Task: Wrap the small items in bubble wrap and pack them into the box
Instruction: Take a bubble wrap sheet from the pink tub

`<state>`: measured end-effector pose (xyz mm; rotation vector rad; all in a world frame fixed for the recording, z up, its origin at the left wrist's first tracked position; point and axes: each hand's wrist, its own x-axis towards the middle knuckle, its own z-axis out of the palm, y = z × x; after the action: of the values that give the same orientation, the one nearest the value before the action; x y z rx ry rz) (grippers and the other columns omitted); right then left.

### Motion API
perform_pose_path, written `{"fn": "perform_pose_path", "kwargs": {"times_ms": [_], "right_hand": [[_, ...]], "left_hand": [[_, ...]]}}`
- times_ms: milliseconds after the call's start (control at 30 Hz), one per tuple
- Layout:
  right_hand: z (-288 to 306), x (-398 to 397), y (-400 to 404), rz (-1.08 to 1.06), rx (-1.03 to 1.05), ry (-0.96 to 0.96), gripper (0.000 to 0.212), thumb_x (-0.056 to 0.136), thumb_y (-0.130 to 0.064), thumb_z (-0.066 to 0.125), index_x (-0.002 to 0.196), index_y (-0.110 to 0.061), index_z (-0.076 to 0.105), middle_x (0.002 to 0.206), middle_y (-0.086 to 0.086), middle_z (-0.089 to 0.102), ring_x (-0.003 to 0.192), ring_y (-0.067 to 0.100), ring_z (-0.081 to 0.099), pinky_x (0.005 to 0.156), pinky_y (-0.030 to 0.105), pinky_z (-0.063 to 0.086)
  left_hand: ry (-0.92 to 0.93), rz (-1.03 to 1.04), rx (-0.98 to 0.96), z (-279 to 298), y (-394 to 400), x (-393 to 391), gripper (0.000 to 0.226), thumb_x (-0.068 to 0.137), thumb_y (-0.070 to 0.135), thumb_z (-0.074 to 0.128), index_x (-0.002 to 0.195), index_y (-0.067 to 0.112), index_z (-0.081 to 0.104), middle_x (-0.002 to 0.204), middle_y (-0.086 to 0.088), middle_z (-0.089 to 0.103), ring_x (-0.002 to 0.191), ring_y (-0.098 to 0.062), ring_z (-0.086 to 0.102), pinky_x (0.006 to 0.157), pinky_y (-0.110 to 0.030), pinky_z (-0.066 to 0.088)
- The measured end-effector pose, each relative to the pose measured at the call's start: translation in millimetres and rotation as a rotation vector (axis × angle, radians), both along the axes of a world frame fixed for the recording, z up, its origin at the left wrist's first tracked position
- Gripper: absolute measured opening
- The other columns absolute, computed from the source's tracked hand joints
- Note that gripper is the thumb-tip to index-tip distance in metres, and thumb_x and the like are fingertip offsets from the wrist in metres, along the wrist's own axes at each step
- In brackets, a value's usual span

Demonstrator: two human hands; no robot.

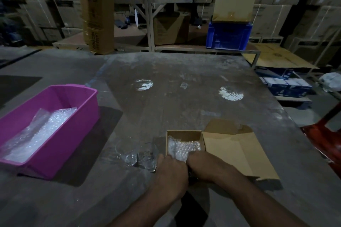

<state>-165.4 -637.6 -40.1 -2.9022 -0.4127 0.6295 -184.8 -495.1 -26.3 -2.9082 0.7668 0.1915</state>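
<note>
A small open cardboard box (184, 134) sits near the front middle of the table, its lid flap (236, 153) spread out to the right. A bubble-wrapped bundle (181, 148) lies inside it. My left hand (170, 173) and my right hand (204, 166) are side by side at the box's near edge, fingers reaching down into the bundle; the fingertips are hidden. Just left of the box stand two or three clear small glasses (142, 158) on the table, unwrapped.
A pink plastic bin (60, 134) with bubble wrap sheets (36, 134) stands at the left. A red chair (324, 138) is at the table's right edge. Beyond the table are shelves, cardboard cartons and a blue crate (228, 37).
</note>
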Motion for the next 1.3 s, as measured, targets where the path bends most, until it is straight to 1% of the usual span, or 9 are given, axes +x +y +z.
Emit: {"fn": "perform_pose_path", "kwargs": {"times_ms": [267,367,467,567,633,767,867,1200,1300], "right_hand": [[20,-12,-1,-0.088,0.065,-0.036,0.024,0.093,-0.016,0.059,0.11,-0.003,0.071,0.114,0.016,0.067,0.105,0.03,0.062,0.077,0.03,0.039],[34,-22,-14,-0.149,0.181,-0.153,0.032,0.094,-0.008,0.054,0.123,-0.012,0.066,0.119,0.01,0.065,0.11,0.028,0.062,0.087,0.028,0.046],[37,-34,-20,-0.197,0.298,-0.264,0.04,0.098,-0.007,0.046,0.132,-0.02,0.063,0.123,0.003,0.065,0.114,0.024,0.061,0.095,0.031,0.047],[40,-35,-8,-0.187,0.412,-0.359,0.037,0.099,-0.009,0.048,0.127,-0.024,0.067,0.119,-0.002,0.067,0.11,0.019,0.062,0.093,0.029,0.046],[46,-31,2,-0.153,0.469,-0.422,0.033,0.097,-0.008,0.054,0.117,-0.026,0.073,0.113,-0.008,0.069,0.104,0.013,0.064,0.087,0.023,0.046],[65,-27,30,-0.097,0.607,-0.415,0.025,0.097,-0.012,0.06,0.11,-0.029,0.074,0.105,-0.016,0.07,0.095,0.002,0.065,0.082,0.014,0.049],[78,-22,60,-0.034,0.647,-0.409,0.021,0.098,-0.018,0.061,0.109,-0.034,0.071,0.098,-0.025,0.063,0.09,-0.006,0.061,0.073,0.002,0.042],[107,26,219,0.09,0.748,-0.38,0.015,0.095,-0.022,0.065,0.103,-0.031,0.074,0.097,-0.022,0.068,0.089,-0.01,0.062,0.071,0.006,0.046],[106,56,277,0.085,0.75,-0.42,0.013,0.093,-0.019,0.067,0.1,-0.025,0.077,0.091,-0.016,0.073,0.083,-0.003,0.066,0.076,0.019,0.053]], "left_hand": [[-0.051,0.046,-0.089,18,-1,-13,0.026,0.1,0.024,0.044,0.106,0.017,0.069,0.113,-0.007,0.069,0.113,-0.028,0.054,0.099,-0.042,0.032],[-0.123,0.079,-0.212,31,3,-19,0.022,0.1,0.025,0.044,0.106,0.022,0.065,0.111,-0.002,0.068,0.111,-0.025,0.055,0.095,-0.041,0.033],[-0.227,0.13,-0.378,37,12,-22,0.02,0.093,0.027,0.045,0.083,0.026,0.063,0.084,0.006,0.069,0.086,-0.019,0.063,0.079,-0.037,0.041],[-0.341,0.201,-0.487,38,28,-24,0.023,0.086,0.029,0.051,0.068,0.027,0.065,0.064,0.008,0.066,0.061,-0.013,0.063,0.063,-0.029,0.049],[-0.391,0.268,-0.573,44,45,-26,0.019,0.088,0.031,0.057,0.074,0.027,0.068,0.067,0.008,0.067,0.062,-0.011,0.063,0.061,-0.025,0.048],[-0.439,0.437,-0.641,60,90,-38,0.033,0.096,0.044,0.041,0.094,0.028,0.07,0.084,0.008,0.071,0.079,-0.013,0.064,0.069,-0.03,0.043],[-0.482,0.555,-0.68,61,131,-37,0.027,0.093,0.047,0.051,0.1,0.029,0.07,0.09,0.01,0.074,0.082,-0.011,0.069,0.071,-0.031,0.052],[-0.578,0.749,-0.835,55,294,-2,0.014,0.09,0.04,0.069,0.099,0.03,0.074,0.087,0.013,0.076,0.078,-0.004,0.069,0.071,-0.033,0.058],[-0.604,0.76,-0.905,54,344,14,0.015,0.09,0.035,0.072,0.101,0.025,0.076,0.088,0.011,0.077,0.075,-0.001,0.069,0.07,-0.029,0.058]]}}
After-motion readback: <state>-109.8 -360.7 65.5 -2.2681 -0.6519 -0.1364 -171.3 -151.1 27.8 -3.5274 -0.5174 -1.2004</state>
